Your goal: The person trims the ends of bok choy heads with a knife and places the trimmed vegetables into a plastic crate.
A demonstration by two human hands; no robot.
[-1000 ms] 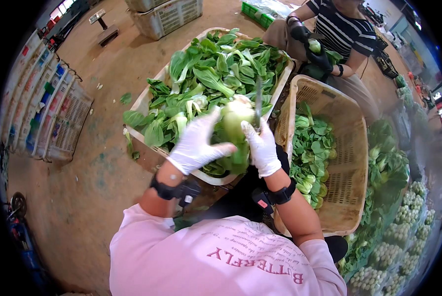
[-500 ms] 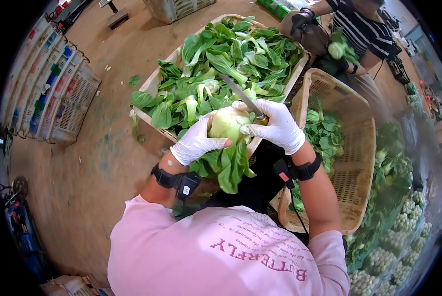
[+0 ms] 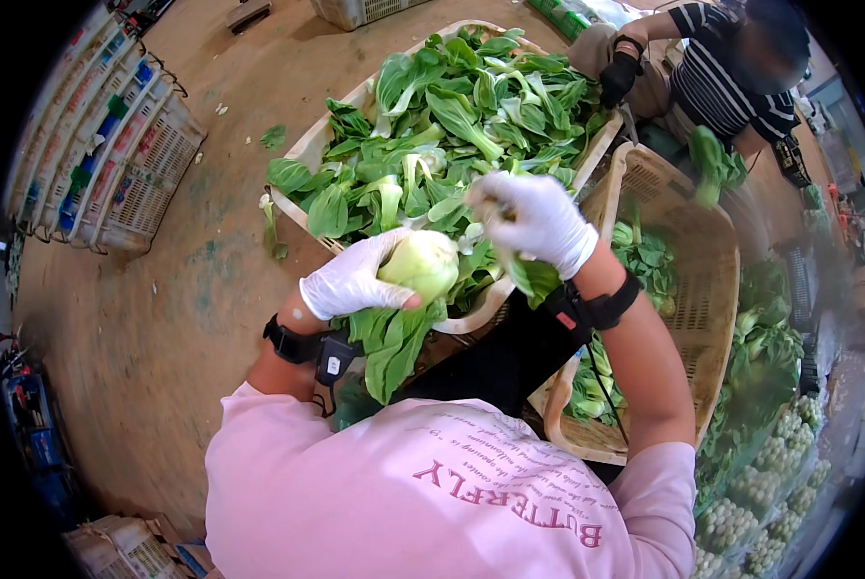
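Note:
My left hand (image 3: 348, 280), in a white glove, grips a head of bok choy (image 3: 421, 264) with its pale base up and green leaves hanging below. My gloved right hand (image 3: 539, 224) is closed and lifted a little to the right of it. Motion smears its fingers; a bit of the knife's handle (image 3: 496, 208) seems to show there, while the blade cannot be made out. Under the right hand hangs a loose green leaf (image 3: 535, 278). Beyond both hands is a pale crate (image 3: 303, 154) heaped with cut bok choy leaves (image 3: 452, 125).
At my right stands a beige crate (image 3: 708, 318) with bok choy inside. A co-worker (image 3: 712, 72) sits at the far right, a dark glove on one hand, bok choy near the other. Stacked crates (image 3: 153, 159) stand left. Bagged bok choy (image 3: 761, 473) lies far right.
My right hand has moved up and right, away from the bok choy, and a leaf now hangs under it. My left hand has shifted slightly left with the bok choy. The knife blade no longer shows.

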